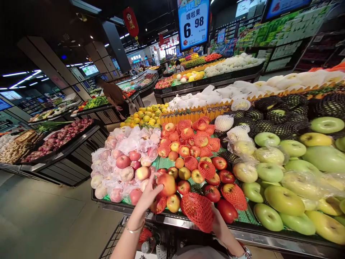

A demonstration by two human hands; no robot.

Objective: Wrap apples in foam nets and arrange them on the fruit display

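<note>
My left hand (147,197) is closed around a red-yellow apple (167,184) at the front of the fruit stand. A little to its right, my right hand (215,220) holds a red foam net sleeve (198,210) just above the stand's front edge; the net hides most of its fingers. Loose red apples (219,163), some in red nets, lie on green matting around both hands. Pink apples wrapped in clear film (126,158) are piled to the left.
Green apples (283,198) fill the stand's right side, dark netted fruit (280,118) behind them. A shopping cart (118,237) stands below my arms. Left, across a grey floor aisle, is an onion stand (59,138). Other people (114,95) stand farther back.
</note>
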